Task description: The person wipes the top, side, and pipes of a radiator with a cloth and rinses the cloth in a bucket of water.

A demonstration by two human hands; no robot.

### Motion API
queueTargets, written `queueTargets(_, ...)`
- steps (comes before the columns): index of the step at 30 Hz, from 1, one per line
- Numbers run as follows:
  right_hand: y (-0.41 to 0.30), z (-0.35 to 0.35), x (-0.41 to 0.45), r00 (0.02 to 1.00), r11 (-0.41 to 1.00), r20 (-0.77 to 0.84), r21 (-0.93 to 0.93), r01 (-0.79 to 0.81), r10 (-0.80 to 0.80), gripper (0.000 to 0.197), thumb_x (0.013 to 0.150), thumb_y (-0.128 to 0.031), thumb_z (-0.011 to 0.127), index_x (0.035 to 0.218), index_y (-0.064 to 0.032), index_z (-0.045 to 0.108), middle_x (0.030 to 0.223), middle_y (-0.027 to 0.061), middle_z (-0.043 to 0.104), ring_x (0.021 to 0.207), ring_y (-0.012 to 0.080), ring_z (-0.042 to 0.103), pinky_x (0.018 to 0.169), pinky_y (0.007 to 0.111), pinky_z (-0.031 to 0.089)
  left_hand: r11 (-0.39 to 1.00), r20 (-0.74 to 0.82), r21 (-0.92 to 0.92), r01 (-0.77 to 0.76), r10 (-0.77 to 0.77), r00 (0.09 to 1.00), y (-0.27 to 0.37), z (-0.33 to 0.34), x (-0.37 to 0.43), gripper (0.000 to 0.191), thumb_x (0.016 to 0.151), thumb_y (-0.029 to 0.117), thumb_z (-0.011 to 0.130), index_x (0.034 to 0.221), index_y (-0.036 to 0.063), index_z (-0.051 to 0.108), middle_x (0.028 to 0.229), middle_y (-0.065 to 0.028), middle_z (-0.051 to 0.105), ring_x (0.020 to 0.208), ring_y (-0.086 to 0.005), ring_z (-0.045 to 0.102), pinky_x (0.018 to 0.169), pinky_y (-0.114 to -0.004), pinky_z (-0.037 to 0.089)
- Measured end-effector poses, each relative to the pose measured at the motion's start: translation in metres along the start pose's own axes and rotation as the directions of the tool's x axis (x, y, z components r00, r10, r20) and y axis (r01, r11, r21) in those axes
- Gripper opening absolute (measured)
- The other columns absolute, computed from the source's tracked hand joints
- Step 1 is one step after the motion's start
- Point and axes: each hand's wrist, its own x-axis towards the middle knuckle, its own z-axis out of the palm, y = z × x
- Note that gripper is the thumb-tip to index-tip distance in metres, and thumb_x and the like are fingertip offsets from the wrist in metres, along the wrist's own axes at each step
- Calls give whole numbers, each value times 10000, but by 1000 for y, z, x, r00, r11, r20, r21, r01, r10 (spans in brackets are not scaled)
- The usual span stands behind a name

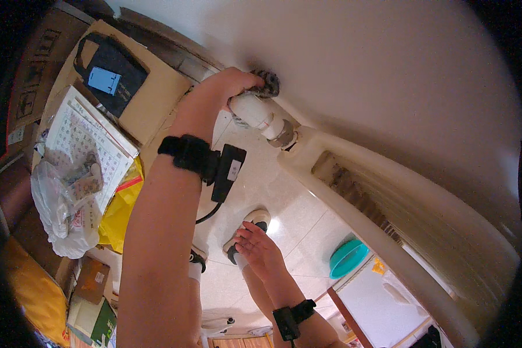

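Note:
My left hand point(240, 83) reaches far forward and grips a dark, patterned cloth point(267, 83) at the bend of a white pipe point(251, 109). Part of the cloth also shows below the pipe, so it seems to pass around it; the side by the wall is hidden. A metal union nut point(283, 135) joins this pipe to the end of a cream radiator point(356, 143). Low in the view, my right hand point(259, 252) hangs above my shoe with its fingers loosely apart, holding nothing. Each wrist wears a black strapped device.
At left, cardboard boxes point(165, 93) carry a black bag point(124, 65), written papers point(76, 119), a clear plastic bag point(63, 213) and a yellow bag point(122, 213). A teal basin point(348, 259) stands on the tiled floor beyond the radiator. The wall point(396, 65) rises close behind the pipe.

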Motion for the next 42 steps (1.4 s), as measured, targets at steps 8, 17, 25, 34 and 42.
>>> queueTargets(8, 2, 0, 3, 999, 1000, 42, 18, 3, -4, 321, 868, -196, 452, 1133, -17, 469, 995, 116, 566, 915, 225, 542, 828, 323, 442, 993, -8, -57, -100, 100, 995, -1, 1, 0, 308, 805, 270, 499, 1012, 63, 595, 940, -66, 619, 751, -161, 582, 612, -297, 476)
queueTargets(17, 10, -4, 9, 995, 999, 97, 34, 4, -7, 347, 872, -235, 455, 1145, -22, 469, 994, 105, 577, 914, 217, 556, 840, 321, 443, 707, -91, -704, -72, 10, 996, -33, 16, 39, 239, 806, 185, 521, 918, -23, 553, 855, -135, 604, 650, -211, 603, 575, -378, 509)
queueTargets(25, 10, 1, 10, 993, 999, 117, 47, -15, 10, 346, 865, -220, 478, 1150, -24, 467, 965, 97, 591, 893, 212, 562, 827, 311, 447, 547, 13, -837, -1, 21, 1000, -91, 42, 33, 273, 839, 141, 504, 1036, -46, 533, 916, -122, 604, 775, -204, 592, 698, -318, 483)
queueTargets(34, 15, -10, 8, 998, 996, 63, 81, -24, 19, 348, 863, -236, 481, 1140, -26, 478, 992, 110, 582, 909, 218, 557, 833, 320, 448, 678, -584, -365, -638, 367, 724, -77, 35, -5, 439, 752, -64, 460, 1172, 61, 483, 1101, -94, 526, 965, -185, 523, 807, -289, 444)
queueTargets(42, 15, -13, 8, 995, 994, 101, 107, -35, 24, 349, 883, -250, 444, 1144, -20, 474, 991, 106, 584, 916, 223, 555, 845, 329, 439, 404, -188, -870, -282, 257, 948, -73, 43, -1, 472, 738, -74, 453, 1190, 61, 447, 1098, -93, 523, 982, -191, 521, 824, -307, 439)
